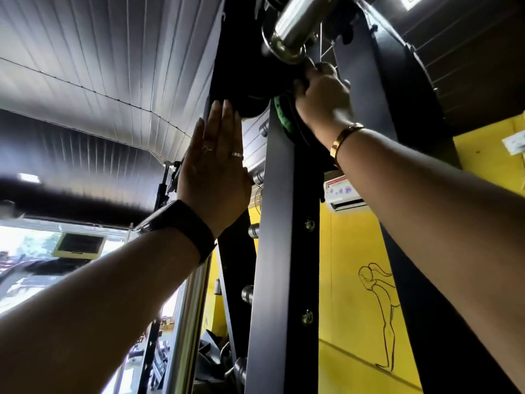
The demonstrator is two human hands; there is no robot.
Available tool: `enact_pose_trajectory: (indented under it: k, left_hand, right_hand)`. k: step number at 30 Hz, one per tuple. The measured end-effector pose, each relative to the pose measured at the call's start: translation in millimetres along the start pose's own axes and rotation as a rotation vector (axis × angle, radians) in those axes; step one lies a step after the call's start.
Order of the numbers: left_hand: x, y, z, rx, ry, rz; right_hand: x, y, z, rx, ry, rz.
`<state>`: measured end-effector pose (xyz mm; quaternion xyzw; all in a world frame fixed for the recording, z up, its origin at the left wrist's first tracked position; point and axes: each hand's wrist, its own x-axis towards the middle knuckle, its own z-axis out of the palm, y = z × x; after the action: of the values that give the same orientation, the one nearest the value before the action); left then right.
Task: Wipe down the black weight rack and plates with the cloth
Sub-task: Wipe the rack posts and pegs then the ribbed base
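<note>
I look up along the black weight rack [279, 223], whose flat upright runs through the middle of the view. A black plate [244, 89] hangs near its top, below a chrome bar end [295, 27]. My left hand [216, 163] lies flat with straight fingers against the rack's edge, its fingertips touching the plate. My right hand [322, 95] is raised higher and grips a green and black cloth [285, 118], pressing it against the rack just under the chrome bar. Much of the cloth is hidden behind the upright.
Chrome pegs [247, 294] stick out along the rack's left side. A chrome pole [187, 322] stands at lower left. Behind is a yellow wall [355, 294] with a line drawing and an air conditioner [343, 194]. A large dark plate [397, 66] hangs at upper right.
</note>
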<state>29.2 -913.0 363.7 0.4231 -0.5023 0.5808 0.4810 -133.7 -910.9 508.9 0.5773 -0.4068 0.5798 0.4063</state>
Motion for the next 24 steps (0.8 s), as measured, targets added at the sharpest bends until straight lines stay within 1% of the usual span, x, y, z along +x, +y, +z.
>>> enact_pose_trajectory:
  k: [4, 8, 9, 12, 14, 18, 22, 24]
  left_hand:
    - [-3, -1, 1, 0.006, 0.023, 0.022]
    - [-4, -1, 2, 0.008, 0.030, 0.028]
    - [-4, -1, 2, 0.005, 0.032, 0.025]
    - [-4, 1, 2, 0.011, 0.058, 0.021]
    - [-4, 2, 3, 0.029, 0.072, 0.026]
    - [-3, 1, 6, 0.047, 0.111, 0.034]
    - [-6, -2, 8, 0.058, 0.114, 0.040]
    - [-5, -2, 8, 0.046, 0.107, 0.040]
  right_hand:
    - [-21, -3, 7, 0.031, 0.088, 0.045]
    - [-58, 14, 8, -0.026, 0.086, -0.030]
    - [-58, 21, 6, -0.014, 0.063, -0.004]
    - [-26, 40, 0, 0.082, -0.027, 0.169]
    - [-2, 41, -4, 0.087, -0.030, 0.198]
    - [6, 9, 0, 0.056, 0.069, 0.117]
    - [-23, 2, 4, -0.026, 0.036, 0.059]
    - [-39, 10, 5, -0.124, 0.036, -0.040]
